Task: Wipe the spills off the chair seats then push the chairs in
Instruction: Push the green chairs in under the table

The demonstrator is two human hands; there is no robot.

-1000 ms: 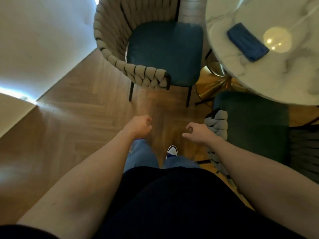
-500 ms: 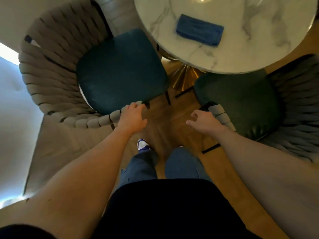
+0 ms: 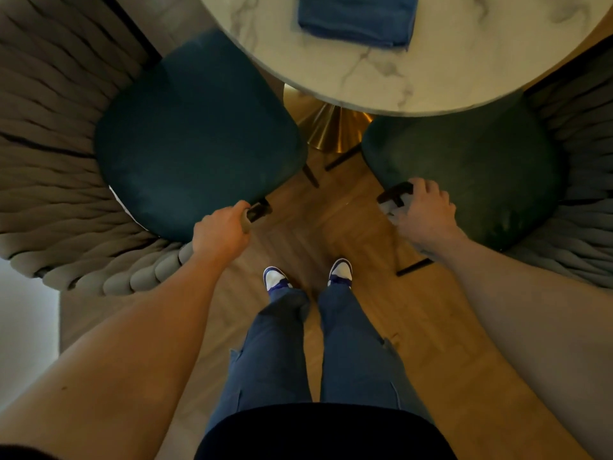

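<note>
Two chairs with woven rope backs stand at a round marble table (image 3: 381,78). The left chair (image 3: 195,141) has a dark teal seat, partly under the table edge. The right chair (image 3: 464,167) has a dark green seat, its far part under the table. My left hand (image 3: 220,232) grips the end of the left chair's woven arm. My right hand (image 3: 423,215) grips the end of the right chair's arm, fingers curled over it. A folded blue cloth (image 3: 358,19) lies on the table. No spills show on the seats.
The table's gold pedestal base (image 3: 328,127) stands between the chairs. My feet in blue and white shoes (image 3: 308,277) are on the wooden floor between them. A pale wall (image 3: 23,333) is at the left.
I stepped forward to the table. Both hands went from hanging free to reaching, then closing on the chair arm ends. The chairs now sit closer to the table.
</note>
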